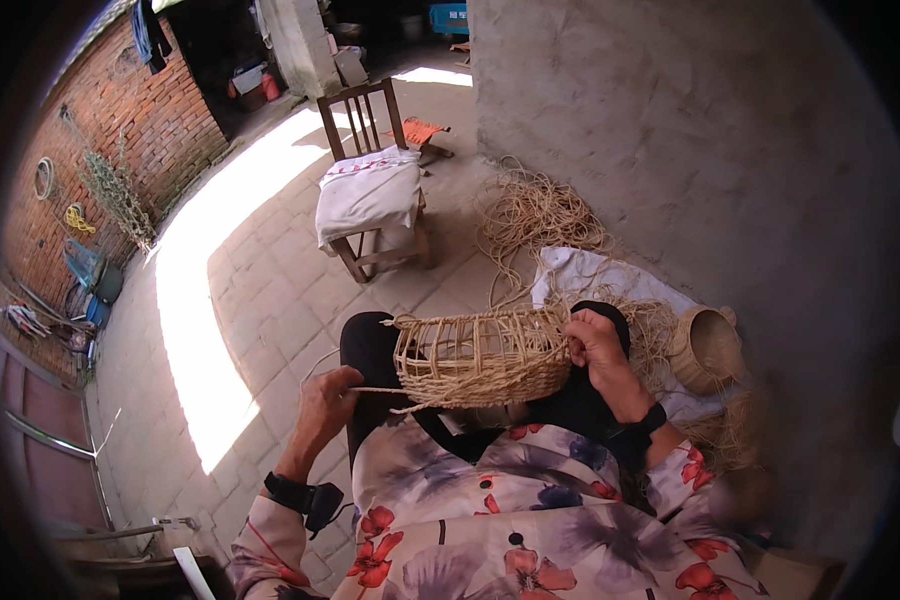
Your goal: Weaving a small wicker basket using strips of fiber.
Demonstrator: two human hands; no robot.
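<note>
A half-woven straw basket (482, 355) lies on its side across my lap, its open ribs pointing left. My right hand (592, 345) grips the basket's right end at the rim. A thin straw strand (380, 391) runs from the basket's lower edge to the left, and my left hand (328, 395) is shut on it, pulling it taut. Both wrists wear dark bands.
A wooden chair (375, 190) with a white cloth on its seat stands ahead. Loose straw (535, 215) lies piled by the grey wall, over a white cloth (595, 275). A finished small basket (708, 348) sits at my right. A brick wall (120, 120) runs along the left.
</note>
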